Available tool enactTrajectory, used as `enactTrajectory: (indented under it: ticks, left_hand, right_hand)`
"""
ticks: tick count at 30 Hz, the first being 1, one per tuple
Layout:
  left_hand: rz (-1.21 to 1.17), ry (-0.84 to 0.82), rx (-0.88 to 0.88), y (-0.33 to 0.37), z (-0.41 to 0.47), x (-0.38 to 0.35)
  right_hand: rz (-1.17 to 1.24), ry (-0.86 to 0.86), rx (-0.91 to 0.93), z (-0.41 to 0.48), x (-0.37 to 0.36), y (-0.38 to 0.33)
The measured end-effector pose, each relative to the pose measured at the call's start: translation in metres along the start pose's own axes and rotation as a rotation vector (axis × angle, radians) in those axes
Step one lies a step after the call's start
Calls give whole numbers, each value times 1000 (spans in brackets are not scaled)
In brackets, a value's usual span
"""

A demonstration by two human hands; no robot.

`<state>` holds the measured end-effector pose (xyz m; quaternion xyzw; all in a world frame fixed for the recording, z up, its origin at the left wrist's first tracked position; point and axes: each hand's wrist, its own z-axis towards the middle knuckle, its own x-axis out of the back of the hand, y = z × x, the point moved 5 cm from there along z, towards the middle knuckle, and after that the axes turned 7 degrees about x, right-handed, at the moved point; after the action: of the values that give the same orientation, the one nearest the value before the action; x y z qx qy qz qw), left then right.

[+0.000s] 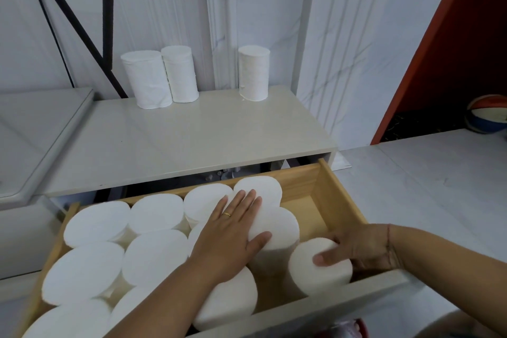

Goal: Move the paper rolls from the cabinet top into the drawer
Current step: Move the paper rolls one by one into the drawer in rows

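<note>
Three white paper rolls stand upright at the back of the cabinet top (192, 140): two touching at the left (146, 79) (179, 74) and one apart at the right (253, 73). Below it the wooden drawer (340, 195) is pulled out, packed with several upright white rolls. My left hand (233, 230) lies flat with fingers spread on the tops of the rolls in the drawer's middle. My right hand (359, 251) grips a roll (318, 269) standing in the drawer's front right corner, thumb on its top.
The drawer's back right part shows bare wood. A second cabinet surface (35, 129) adjoins on the left. Black metal bars (82, 25) lean against the marble wall. A ball (487, 114) lies on the floor at the far right beside a red panel.
</note>
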<state>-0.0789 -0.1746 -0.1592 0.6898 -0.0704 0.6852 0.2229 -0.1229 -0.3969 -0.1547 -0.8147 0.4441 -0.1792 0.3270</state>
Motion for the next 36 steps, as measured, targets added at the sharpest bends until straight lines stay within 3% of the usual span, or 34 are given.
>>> enactTrajectory:
  ticks: [6, 15, 17, 19, 21, 26, 31, 36]
  left_hand:
    - [5, 10, -9, 0, -1, 0]
    - [-17, -12, -7, 0, -2, 0]
    - [-80, -25, 0, -2, 1, 4]
    - [-138, -4, 7, -7, 7, 16]
    - [-152, 58, 3, -15, 18, 33]
    - [-108, 110, 8, -33, 63, 71]
    - [-94, 107, 64, -57, 118, 84]
    - [-16, 21, 66, -67, 146, 64]
  right_hand:
    - [-60, 34, -65, 15, -36, -4]
    - [-105, 108, -14, 12, -43, -15]
    - [-274, 217, 36, 8, -34, -29]
    - [-605, 311, 99, -3, -20, -55]
    - [-704, 411, 256, -13, -5, -87]
    - [-596, 770, 546, -17, 45, -158]
    - [-389, 923, 796, 36, 85, -230]
    - [-319, 1022, 860, 97, 114, -287]
